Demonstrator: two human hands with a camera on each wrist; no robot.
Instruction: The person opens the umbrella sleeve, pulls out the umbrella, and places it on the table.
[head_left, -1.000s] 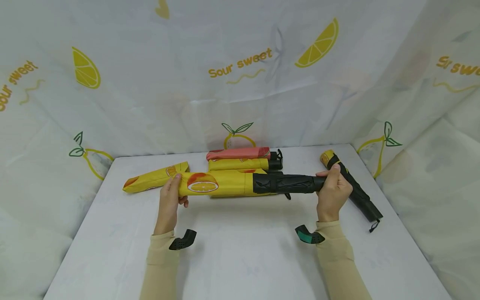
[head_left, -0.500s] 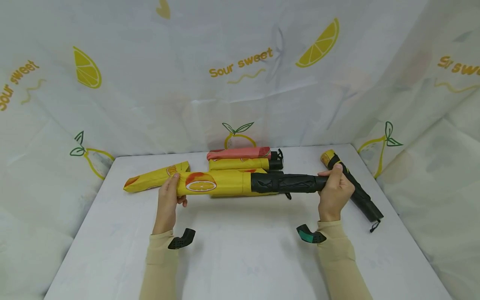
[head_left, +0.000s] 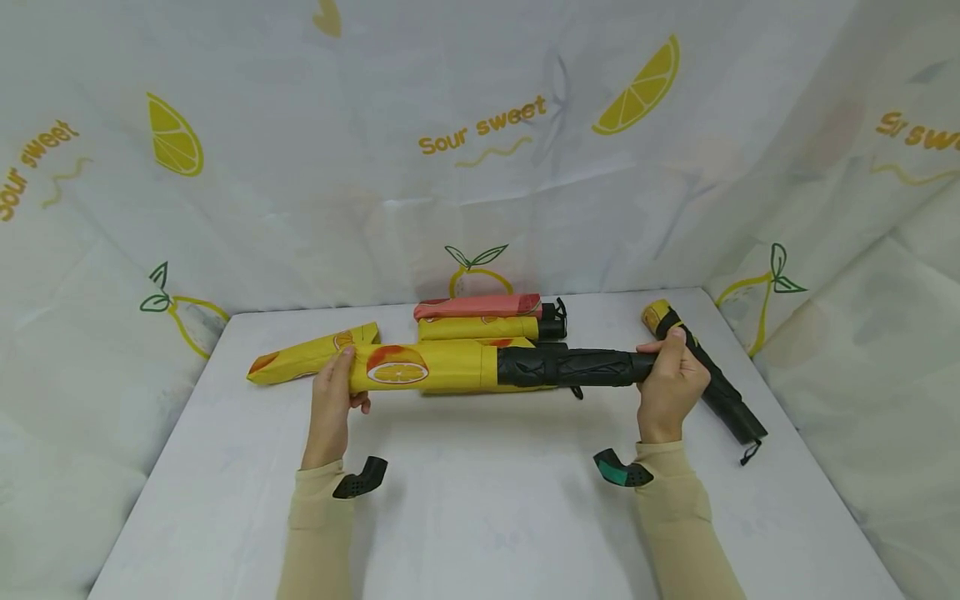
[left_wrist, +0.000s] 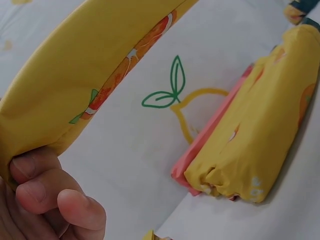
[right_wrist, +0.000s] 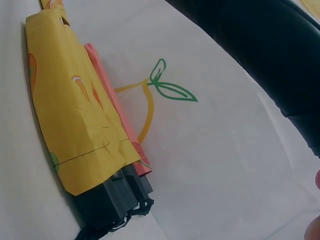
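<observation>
A black folded umbrella lies level in the air above the table, its left part inside a yellow sleeve printed with orange slices. My left hand pinches the sleeve's left end; in the left wrist view the curled fingers press against the yellow cloth. At the other end, my right hand grips the umbrella's black tip. The right wrist view has the dark umbrella across its upper right, with only bits of fingers at the edge. How far the umbrella reaches into the sleeve is hidden.
Behind the held umbrella lie a pink-sleeved umbrella and yellow-sleeved ones, side by side. A flat yellow sleeve lies at the left. To the right, a bare black umbrella rests slanted on the white table. A printed curtain hangs behind.
My left hand has moved slightly left, drawing the yellow sleeve along. A little more of the black umbrella shows. My right hand has shifted slightly right.
</observation>
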